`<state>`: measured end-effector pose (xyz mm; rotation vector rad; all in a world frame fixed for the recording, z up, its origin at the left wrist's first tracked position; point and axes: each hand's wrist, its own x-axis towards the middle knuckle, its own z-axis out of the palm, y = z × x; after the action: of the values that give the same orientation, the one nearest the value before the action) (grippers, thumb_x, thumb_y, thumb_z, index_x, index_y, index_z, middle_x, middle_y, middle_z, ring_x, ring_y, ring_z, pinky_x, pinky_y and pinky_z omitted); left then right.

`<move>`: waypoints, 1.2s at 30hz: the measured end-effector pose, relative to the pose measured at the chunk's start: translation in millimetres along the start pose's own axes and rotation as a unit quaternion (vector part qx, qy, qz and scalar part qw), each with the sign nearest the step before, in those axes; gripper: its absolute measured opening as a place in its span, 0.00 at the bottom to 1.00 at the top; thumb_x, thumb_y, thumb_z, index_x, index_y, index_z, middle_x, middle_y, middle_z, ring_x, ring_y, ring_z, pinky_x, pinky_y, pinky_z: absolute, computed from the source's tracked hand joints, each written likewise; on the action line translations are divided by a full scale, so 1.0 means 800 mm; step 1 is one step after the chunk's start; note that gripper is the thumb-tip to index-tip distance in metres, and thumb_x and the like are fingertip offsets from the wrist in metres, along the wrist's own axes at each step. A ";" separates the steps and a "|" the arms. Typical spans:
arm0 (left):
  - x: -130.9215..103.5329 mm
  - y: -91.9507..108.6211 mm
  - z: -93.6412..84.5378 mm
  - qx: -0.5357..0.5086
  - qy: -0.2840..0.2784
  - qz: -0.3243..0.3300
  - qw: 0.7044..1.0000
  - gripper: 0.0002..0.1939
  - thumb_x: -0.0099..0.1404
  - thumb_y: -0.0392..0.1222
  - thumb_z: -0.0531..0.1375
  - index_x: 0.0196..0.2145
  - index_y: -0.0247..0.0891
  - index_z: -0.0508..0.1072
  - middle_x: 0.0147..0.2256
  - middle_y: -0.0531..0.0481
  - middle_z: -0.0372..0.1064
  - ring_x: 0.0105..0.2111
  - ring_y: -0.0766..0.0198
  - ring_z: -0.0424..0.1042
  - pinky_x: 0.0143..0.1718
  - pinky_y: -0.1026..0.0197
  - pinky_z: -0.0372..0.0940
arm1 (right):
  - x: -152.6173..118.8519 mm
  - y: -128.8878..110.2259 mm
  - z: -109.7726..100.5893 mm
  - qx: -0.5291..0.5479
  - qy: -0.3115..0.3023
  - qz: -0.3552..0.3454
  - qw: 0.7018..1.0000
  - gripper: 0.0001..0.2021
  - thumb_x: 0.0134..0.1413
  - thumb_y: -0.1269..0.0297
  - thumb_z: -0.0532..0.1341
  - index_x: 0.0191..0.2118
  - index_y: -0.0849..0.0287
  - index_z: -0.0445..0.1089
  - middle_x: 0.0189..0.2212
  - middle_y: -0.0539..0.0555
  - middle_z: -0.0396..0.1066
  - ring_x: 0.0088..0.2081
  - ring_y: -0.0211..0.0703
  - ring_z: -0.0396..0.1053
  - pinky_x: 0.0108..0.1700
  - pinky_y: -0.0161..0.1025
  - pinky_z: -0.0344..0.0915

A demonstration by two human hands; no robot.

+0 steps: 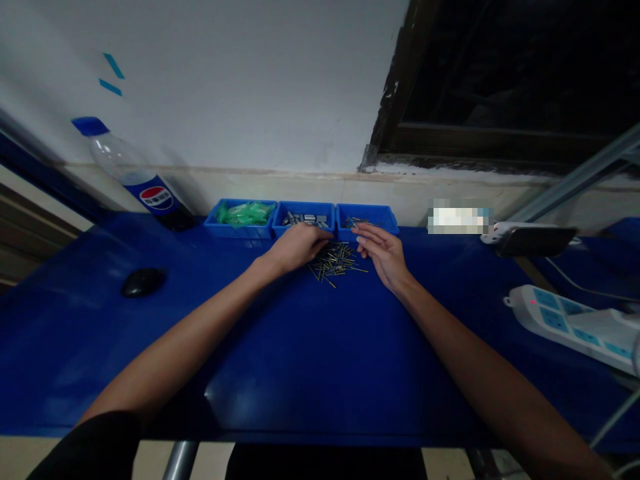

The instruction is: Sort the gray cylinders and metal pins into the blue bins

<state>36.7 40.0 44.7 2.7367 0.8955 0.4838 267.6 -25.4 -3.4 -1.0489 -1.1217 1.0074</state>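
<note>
A loose pile of thin metal pins (336,262) lies on the blue table (310,360) between my two hands. My left hand (299,247) is closed at the pile's left edge, in front of the middle blue bin (305,233); what its fingertips hold, if anything, is hidden. My right hand (381,251) has its thumb and fingers together at the front of the right blue bin (367,233), pinching something too small to make out. Similar thin pins lie in that bin. Short silvery metal pieces fill part of the middle one.
Green plastic pieces (245,214) lie in a left blue bin (240,231). A cola bottle (155,195) and a black mouse (142,283) are at the left. Rightward are a phone (537,241) and a white power strip (575,323) with cables. A wall runs behind.
</note>
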 end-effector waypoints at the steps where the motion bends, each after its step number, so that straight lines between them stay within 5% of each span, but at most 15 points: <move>1: 0.000 -0.001 0.001 0.007 -0.012 0.006 1.000 0.16 0.74 0.35 0.55 0.51 0.36 0.81 0.45 0.40 0.81 0.43 0.57 0.80 0.46 0.57 0.70 | 0.000 -0.001 0.000 -0.006 -0.003 0.002 1.000 0.22 0.51 0.58 0.72 0.53 0.49 0.78 0.53 0.57 0.79 0.33 0.42 0.72 0.32 0.43 0.68; 7: -0.003 0.003 0.008 0.028 -0.066 0.017 0.997 0.15 0.71 0.31 0.56 0.47 0.37 0.81 0.45 0.40 0.81 0.44 0.56 0.80 0.47 0.57 0.71 | -0.002 -0.006 0.000 -0.007 -0.022 0.007 1.000 0.24 0.52 0.59 0.71 0.57 0.49 0.76 0.58 0.57 0.77 0.35 0.44 0.73 0.34 0.46 0.69; 17: -0.001 0.002 0.010 0.039 -0.046 0.008 0.998 0.19 0.64 0.27 0.56 0.49 0.35 0.80 0.44 0.40 0.80 0.41 0.56 0.80 0.44 0.57 0.71 | -0.001 -0.004 0.000 0.025 -0.018 0.016 0.999 0.18 0.51 0.61 0.71 0.50 0.50 0.78 0.51 0.56 0.80 0.31 0.41 0.71 0.34 0.44 0.68; 28: 0.001 0.005 0.001 -0.077 0.016 -0.002 0.997 0.24 0.64 0.30 0.57 0.56 0.35 0.78 0.39 0.44 0.82 0.38 0.60 0.79 0.44 0.57 0.71 | 0.000 0.000 -0.001 0.024 -0.023 0.017 0.999 0.17 0.51 0.61 0.71 0.48 0.51 0.79 0.46 0.56 0.81 0.30 0.40 0.70 0.35 0.44 0.68; 36: 0.003 0.017 -0.004 -0.254 0.072 -0.051 0.963 0.11 0.64 0.41 0.64 0.40 0.33 0.83 0.35 0.43 0.82 0.34 0.61 0.80 0.39 0.59 0.74 | 0.000 0.004 -0.001 0.003 -0.055 0.008 0.998 0.15 0.52 0.60 0.71 0.46 0.52 0.80 0.39 0.54 0.82 0.29 0.40 0.72 0.35 0.42 0.68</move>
<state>44.4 31.0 52.1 2.2016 0.8037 0.7793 268.2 -24.8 -7.0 -1.0101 -1.1996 1.0912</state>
